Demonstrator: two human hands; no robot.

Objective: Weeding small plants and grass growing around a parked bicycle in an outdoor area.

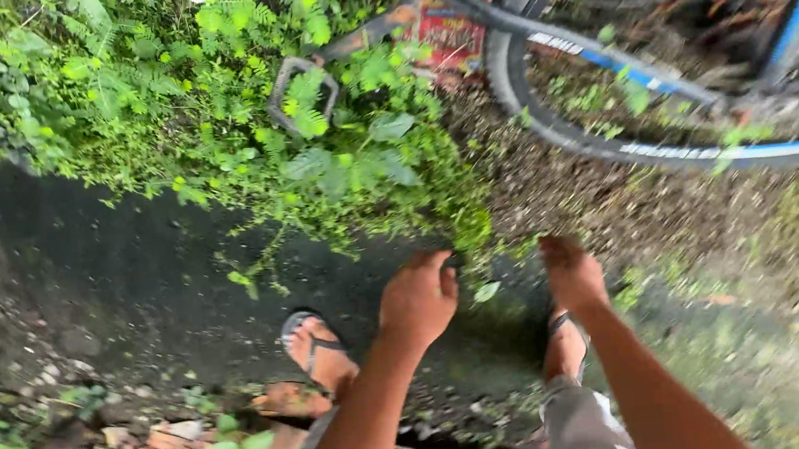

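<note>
My left hand (418, 297) reaches forward with its fingers curled loosely, its tips at the lower edge of a clump of green leafy weeds (356, 166). My right hand (571, 272) stretches toward the same edge of the plants, next to gravelly ground; its fingers are blurred and nothing is visibly held in it. Both forearms come in from the bottom. My feet in sandals (318, 350) stand on dark wet ground below the hands.
A bicycle wheel (604, 139) with a blue rim and frame lies at the upper right, a pedal (303, 87) poking into the weeds. Broken bricks (197, 444) lie at the lower left. Dark soil (105, 269) spreads to the left, grass to the right.
</note>
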